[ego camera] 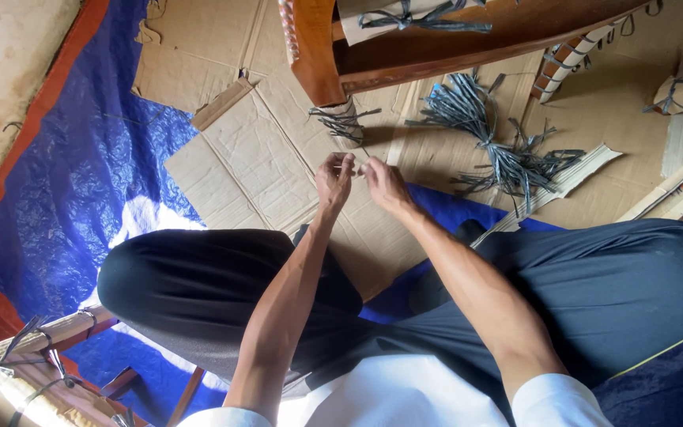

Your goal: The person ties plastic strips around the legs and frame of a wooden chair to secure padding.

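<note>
- A blue tarpaulin point(81, 190) covers the floor, its red border running diagonally on the far left against a pale wall.
- Flattened brown cardboard sheets point(254, 158) lie over the tarpaulin and form the working surface; bare cardboard lies open to the left of the hands.
- The person sits with dark-trousered knees point(191, 285) spread to either side, closing in the space just short of the hands.
- A wooden furniture frame point(436, 39) stands at the top, beyond the hands; its thick corner leg point(314, 51) comes down just above them, with grey strips tied around its wrapped foot.
- A bundle of grey plastic strips point(499, 150) lies on the cardboard to the right of the corner leg, fanned at both ends and pinched in the middle, its long axis running from upper left to lower right.
- The left hand point(333, 178) and the right hand point(385, 183) meet just below the corner leg, nearly touching each other.
- A thin grey strip point(357, 162) passes between the two hands, pointing up toward the foot of the leg; it is too thin to follow for its whole length.
- Each grip is nearly closed, with the fingertips pinched together on that thin strip.
</note>
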